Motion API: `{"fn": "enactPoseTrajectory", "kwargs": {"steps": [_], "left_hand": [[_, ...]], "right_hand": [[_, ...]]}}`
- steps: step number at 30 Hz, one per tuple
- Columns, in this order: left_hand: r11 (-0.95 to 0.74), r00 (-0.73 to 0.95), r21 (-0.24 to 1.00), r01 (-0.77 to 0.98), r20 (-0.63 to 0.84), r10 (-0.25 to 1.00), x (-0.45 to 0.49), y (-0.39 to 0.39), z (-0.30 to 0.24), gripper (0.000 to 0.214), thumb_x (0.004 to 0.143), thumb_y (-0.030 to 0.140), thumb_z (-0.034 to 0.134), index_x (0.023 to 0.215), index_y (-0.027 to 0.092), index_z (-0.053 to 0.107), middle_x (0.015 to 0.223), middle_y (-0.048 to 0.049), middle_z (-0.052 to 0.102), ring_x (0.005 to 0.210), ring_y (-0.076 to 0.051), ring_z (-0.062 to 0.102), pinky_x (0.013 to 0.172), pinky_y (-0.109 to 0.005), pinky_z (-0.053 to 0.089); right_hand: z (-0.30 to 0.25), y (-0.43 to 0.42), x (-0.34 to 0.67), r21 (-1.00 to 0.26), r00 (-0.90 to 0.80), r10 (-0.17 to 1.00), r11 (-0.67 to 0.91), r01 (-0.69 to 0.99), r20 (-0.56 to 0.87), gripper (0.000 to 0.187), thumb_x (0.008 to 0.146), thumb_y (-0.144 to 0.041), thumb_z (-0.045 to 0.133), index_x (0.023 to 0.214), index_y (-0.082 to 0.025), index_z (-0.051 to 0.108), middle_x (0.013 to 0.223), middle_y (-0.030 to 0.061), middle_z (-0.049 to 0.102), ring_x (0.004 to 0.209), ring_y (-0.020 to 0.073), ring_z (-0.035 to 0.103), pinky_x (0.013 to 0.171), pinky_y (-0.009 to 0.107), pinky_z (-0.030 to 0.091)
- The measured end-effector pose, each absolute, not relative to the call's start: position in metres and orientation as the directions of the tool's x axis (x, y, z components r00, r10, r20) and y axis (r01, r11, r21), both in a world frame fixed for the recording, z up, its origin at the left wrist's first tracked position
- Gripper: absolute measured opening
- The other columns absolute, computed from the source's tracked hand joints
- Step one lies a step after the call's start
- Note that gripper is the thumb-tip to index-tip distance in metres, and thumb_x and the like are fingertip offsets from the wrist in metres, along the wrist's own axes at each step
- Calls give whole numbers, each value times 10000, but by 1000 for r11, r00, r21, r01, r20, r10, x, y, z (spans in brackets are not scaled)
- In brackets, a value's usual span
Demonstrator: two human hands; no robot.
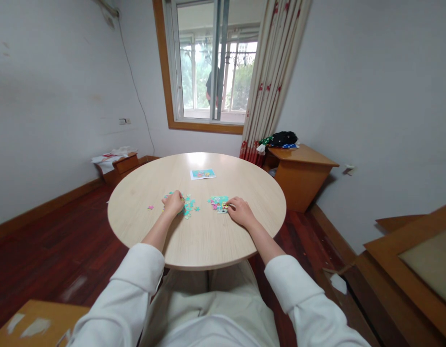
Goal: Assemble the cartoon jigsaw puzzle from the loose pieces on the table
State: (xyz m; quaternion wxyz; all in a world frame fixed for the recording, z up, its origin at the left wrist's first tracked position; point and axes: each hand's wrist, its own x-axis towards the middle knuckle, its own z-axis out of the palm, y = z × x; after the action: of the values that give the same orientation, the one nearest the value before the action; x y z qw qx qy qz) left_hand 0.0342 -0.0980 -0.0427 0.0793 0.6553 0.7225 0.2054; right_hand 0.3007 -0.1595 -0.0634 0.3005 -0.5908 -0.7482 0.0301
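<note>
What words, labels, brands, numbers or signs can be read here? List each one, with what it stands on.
No readable text anywhere.
Picture sheet on the round table: any print too small to read.
Loose puzzle pieces at the left hand and joined pieces at the right hand: any lettering too small.
Papers by the left wall: too blurred.

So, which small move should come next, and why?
Perhaps the left hand should bring one small teal jigsaw piece to the flat, multicoloured jigsaw patch: this hand is among the scattered pieces, while the right hand is at the patch's right edge.
</note>
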Motion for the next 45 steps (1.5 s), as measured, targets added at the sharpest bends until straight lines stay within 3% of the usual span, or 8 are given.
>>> {"fn": "enactPoseTrajectory", "kwargs": {"steps": [4,8,11,14,19,29,45], "left_hand": [[-58,-141,598,799,280,950,41,-103,-48,83,755,173,551,803,198,614,886,-57,712,915,-240,637,848,-386,408],[-211,-64,872,441,265,962,55,-107,-50,77,681,232,664,697,166,628,758,-54,701,762,-196,659,708,-307,484],[-228,38,941,250,226,973,65,-113,-49,146,639,278,726,679,155,659,716,-52,701,726,-189,664,685,-299,504],[-226,111,945,235,205,972,75,-120,-48,133,663,261,716,724,146,689,751,-57,713,727,-172,659,662,-273,499],[-184,164,909,373,130,978,98,-129,-50,129,713,211,655,779,114,708,631,-37,669,582,-136,604,524,-231,428],[-229,181,714,661,144,973,115,-139,-49,131,749,232,653,810,157,741,780,-55,731,766,-180,639,722,-286,443],[-178,152,754,632,104,983,119,-134,-53,157,717,329,701,752,180,738,743,-44,733,798,-194,644,707,-274,445]], "right_hand": [[-63,-159,301,-405,-130,903,307,861,408,202,826,-160,532,935,-204,697,1023,68,654,996,189,565,894,324,394],[-63,-160,301,-396,-132,904,304,866,407,205,827,-159,526,935,-205,695,1013,67,654,983,189,566,888,327,393],[-63,-160,301,-391,-135,904,305,868,406,203,829,-157,527,934,-205,694,1014,66,654,980,186,566,881,321,391],[-63,-160,300,-388,-135,903,305,870,407,203,830,-159,529,935,-205,696,1012,65,656,976,185,565,875,315,391],[-63,-160,300,-384,-135,902,305,871,409,204,829,-165,531,933,-205,701,994,66,659,970,186,561,877,315,390],[-61,-161,300,-386,-133,904,302,872,406,200,831,-158,534,942,-195,697,1011,68,655,976,186,557,876,315,386],[-62,-160,302,-396,-130,898,310,864,420,213,814,-151,532,935,-207,697,1005,64,658,970,185,558,885,324,392]]}}
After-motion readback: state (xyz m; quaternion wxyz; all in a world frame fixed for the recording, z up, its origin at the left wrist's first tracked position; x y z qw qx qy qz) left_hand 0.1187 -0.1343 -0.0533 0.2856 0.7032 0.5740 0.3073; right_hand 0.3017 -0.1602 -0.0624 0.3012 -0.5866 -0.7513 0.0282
